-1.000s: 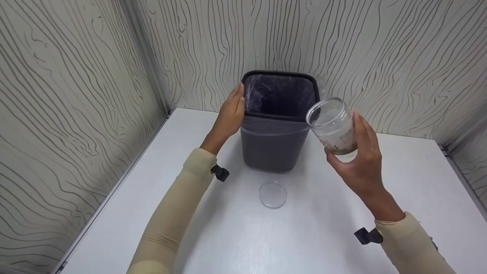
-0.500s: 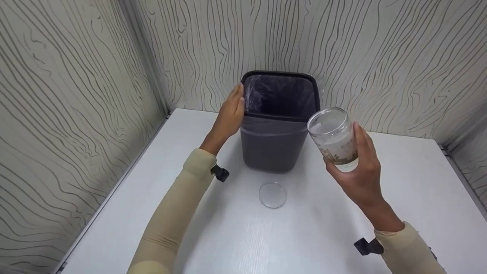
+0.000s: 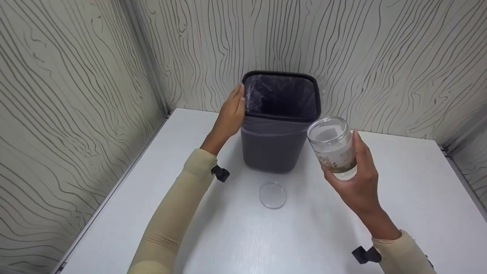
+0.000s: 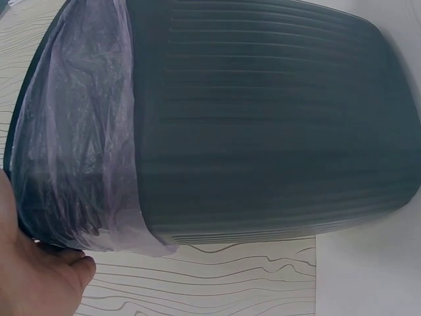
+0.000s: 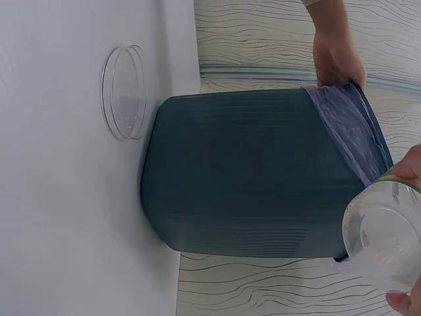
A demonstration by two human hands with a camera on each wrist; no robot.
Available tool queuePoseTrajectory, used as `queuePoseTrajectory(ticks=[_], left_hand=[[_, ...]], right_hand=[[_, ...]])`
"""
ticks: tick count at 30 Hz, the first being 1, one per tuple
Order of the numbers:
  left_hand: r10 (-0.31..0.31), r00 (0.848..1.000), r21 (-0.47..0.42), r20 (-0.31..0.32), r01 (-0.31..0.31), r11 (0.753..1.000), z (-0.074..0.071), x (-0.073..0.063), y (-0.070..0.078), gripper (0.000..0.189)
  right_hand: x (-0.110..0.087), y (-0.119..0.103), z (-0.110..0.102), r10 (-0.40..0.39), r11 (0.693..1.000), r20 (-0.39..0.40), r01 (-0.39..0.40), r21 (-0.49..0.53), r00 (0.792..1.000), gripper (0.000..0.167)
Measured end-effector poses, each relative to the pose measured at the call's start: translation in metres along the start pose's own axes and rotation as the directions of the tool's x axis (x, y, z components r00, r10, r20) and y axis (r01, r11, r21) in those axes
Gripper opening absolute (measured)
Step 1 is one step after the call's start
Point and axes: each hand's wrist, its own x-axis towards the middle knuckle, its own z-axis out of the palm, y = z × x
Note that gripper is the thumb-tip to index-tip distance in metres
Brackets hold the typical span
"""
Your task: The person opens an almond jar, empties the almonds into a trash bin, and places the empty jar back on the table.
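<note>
At the left side of the dark grey trash bin (image 3: 272, 148), my left hand (image 3: 228, 116) holds the rim, over the clear bag lining it. In the left wrist view a fingertip (image 4: 84, 268) lies beside the bag's folded edge. The bin stands upright against the back of the white table. My right hand (image 3: 357, 180) grips a clear glass jar (image 3: 333, 148) with a printed pattern, thumb on one side and fingers on the other. The jar is lidless, raised above the table and tilted slightly left, right of the bin. Whether anything is inside cannot be made out.
A round clear lid (image 3: 272, 195) lies flat on the white table (image 3: 243, 236) in front of the bin. Wood-grain panels (image 3: 213, 45) rise behind the table and at both sides. Each sleeve carries a small black camera mount.
My right hand has lowered the jar toward me and brought it more upright, off the bin's right rim corner. The left hand, bin and lid have stayed in place.
</note>
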Motion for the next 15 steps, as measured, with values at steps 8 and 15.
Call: queuePoseTrajectory(ticks=[8, 15], left_hand=[[0.009, 1.000, -0.004, -0.007, -0.009, 1.000, -0.001, 0.001, 0.001, 0.053], [0.009, 1.000, 0.005, -0.012, -0.009, 1.000, 0.000, 0.000, 0.000, 0.052]], right_hand=[[-0.008, 0.001, 0.004, 0.008, 1.000, 0.014, -0.009, 0.012, 1.000, 0.113], [-0.020, 0.004, 0.004, 0.054, 0.998, 0.027, -0.054, 0.013, 0.998, 0.113]])
